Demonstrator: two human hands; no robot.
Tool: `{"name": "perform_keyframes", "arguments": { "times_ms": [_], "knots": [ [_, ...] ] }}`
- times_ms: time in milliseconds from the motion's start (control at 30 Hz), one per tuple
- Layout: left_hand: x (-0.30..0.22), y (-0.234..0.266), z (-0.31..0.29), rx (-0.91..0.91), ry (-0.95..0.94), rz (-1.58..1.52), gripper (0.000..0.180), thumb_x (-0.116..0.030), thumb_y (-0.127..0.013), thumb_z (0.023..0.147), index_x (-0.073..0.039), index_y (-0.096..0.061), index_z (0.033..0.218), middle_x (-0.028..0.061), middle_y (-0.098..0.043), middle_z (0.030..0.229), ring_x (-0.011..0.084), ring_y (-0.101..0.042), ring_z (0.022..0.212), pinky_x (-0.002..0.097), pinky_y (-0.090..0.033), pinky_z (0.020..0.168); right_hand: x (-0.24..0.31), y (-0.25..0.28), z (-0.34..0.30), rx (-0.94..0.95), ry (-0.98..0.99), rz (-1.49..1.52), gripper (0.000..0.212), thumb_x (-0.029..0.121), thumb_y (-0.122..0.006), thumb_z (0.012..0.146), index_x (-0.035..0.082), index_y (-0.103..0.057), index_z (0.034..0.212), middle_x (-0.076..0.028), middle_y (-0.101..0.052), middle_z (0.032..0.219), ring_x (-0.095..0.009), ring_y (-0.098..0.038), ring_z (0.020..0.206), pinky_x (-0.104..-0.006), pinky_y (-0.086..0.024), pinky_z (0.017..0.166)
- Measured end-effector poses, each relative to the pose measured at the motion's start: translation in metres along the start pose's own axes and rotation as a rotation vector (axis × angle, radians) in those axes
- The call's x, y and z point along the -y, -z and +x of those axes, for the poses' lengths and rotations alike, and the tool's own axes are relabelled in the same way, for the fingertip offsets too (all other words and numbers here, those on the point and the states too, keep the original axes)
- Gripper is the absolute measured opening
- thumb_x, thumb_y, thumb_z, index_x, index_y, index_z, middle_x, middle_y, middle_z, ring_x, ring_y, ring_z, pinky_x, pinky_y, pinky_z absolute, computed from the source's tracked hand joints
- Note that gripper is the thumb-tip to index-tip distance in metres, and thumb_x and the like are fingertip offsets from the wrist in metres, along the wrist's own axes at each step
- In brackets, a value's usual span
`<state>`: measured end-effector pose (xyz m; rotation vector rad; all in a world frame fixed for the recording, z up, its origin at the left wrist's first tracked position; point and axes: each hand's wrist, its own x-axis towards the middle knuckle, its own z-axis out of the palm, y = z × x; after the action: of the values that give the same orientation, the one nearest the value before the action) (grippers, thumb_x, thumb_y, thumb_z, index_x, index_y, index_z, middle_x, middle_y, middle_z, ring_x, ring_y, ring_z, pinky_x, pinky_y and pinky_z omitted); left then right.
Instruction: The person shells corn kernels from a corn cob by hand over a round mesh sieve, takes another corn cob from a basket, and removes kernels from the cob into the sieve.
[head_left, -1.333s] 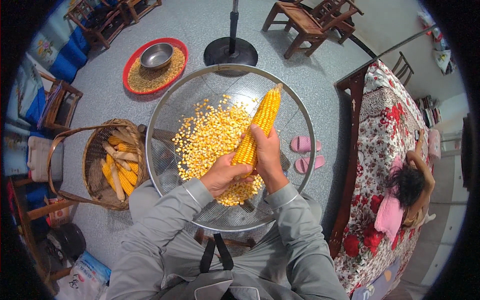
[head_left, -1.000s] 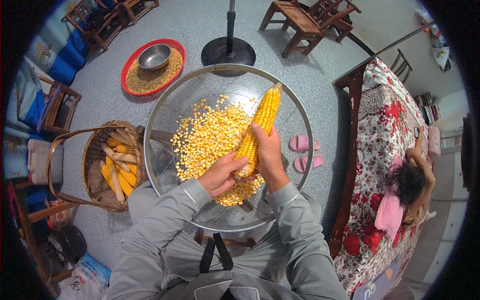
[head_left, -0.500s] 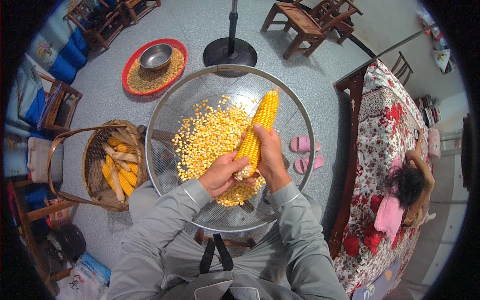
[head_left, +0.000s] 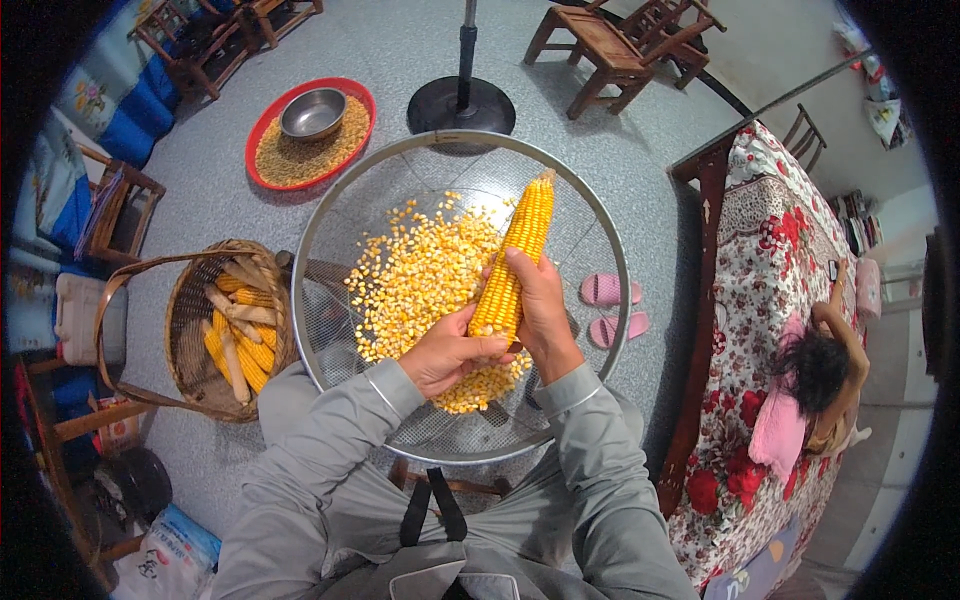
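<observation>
The corn cob, bright yellow, with dense kernel rows and a pale, narrow tip, is held slanted above the loose kernels in the round metal sieve, the right hand having its grip around the middle part and the left hand grasping the lower end.

Grey spkld flr; wdn chair at back; floral-covered bed R.

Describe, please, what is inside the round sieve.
Loose corn kernels lie inside the sieve; the left hand, right hand and held corn ear hide whatever is directly beneath them.
</observation>
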<state>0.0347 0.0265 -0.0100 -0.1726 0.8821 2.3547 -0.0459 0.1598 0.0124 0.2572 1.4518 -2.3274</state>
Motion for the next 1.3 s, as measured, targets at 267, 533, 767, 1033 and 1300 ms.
{"name": "perform_keyframes", "arguments": {
  "times_ms": [267,533,767,1033,1300],
  "knots": [
    [-0.005,-0.001,0.001,-0.057,0.038,-0.151,0.041,-0.014,-0.056,0.098,0.003,-0.042,0.132,0.0120,-0.055,0.123,0.0214,-0.060,0.108,0.0361,-0.058,0.089,0.000,-0.004,-0.002,-0.017,0.006,0.033,0.029,0.020,-0.060,0.094,0.003,-0.049,0.113,-0.007,-0.059,0.093,-0.015,-0.062,0.078,-0.0295,-0.054,0.065],
    [-0.002,-0.001,0.000,-0.006,0.008,-0.055,0.043,-0.009,-0.063,0.093,0.002,-0.044,0.130,0.0096,-0.056,0.118,0.0189,-0.061,0.104,0.0342,-0.058,0.087,0.000,-0.004,-0.001,-0.008,0.014,-0.029,0.029,0.019,-0.061,0.092,0.003,-0.049,0.113,-0.006,-0.059,0.091,-0.016,-0.062,0.076,-0.0300,-0.053,0.064],
    [-0.002,-0.001,0.003,-0.098,0.046,-0.031,0.040,-0.015,-0.066,0.092,0.002,-0.049,0.124,0.0082,-0.060,0.109,0.0157,-0.064,0.091,0.0318,-0.059,0.078,-0.001,-0.003,-0.002,0.064,0.017,-0.092,0.027,0.018,-0.059,0.093,0.002,-0.048,0.112,-0.008,-0.061,0.092,-0.016,-0.063,0.078,-0.0298,-0.054,0.070],
    [-0.001,0.004,0.004,-0.084,0.039,0.033,0.038,-0.014,-0.067,0.091,0.002,-0.051,0.122,0.0072,-0.062,0.105,0.0142,-0.064,0.092,0.0297,-0.056,0.080,-0.001,-0.002,-0.001,0.056,0.000,-0.056,0.027,0.014,-0.062,0.092,0.003,-0.049,0.112,-0.006,-0.059,0.092,-0.015,-0.062,0.076,-0.0295,-0.053,0.066],
    [0.000,0.003,0.003,-0.018,0.032,0.108,0.047,-0.014,-0.068,0.090,0.001,-0.045,0.128,0.0077,-0.060,0.113,0.0182,-0.062,0.102,0.0333,-0.053,0.088,-0.001,0.001,-0.002,0.061,0.012,-0.106,0.031,0.016,-0.062,0.091,0.001,-0.049,0.115,-0.007,-0.060,0.095,-0.016,-0.063,0.078,-0.0297,-0.055,0.068]
  ]
}}
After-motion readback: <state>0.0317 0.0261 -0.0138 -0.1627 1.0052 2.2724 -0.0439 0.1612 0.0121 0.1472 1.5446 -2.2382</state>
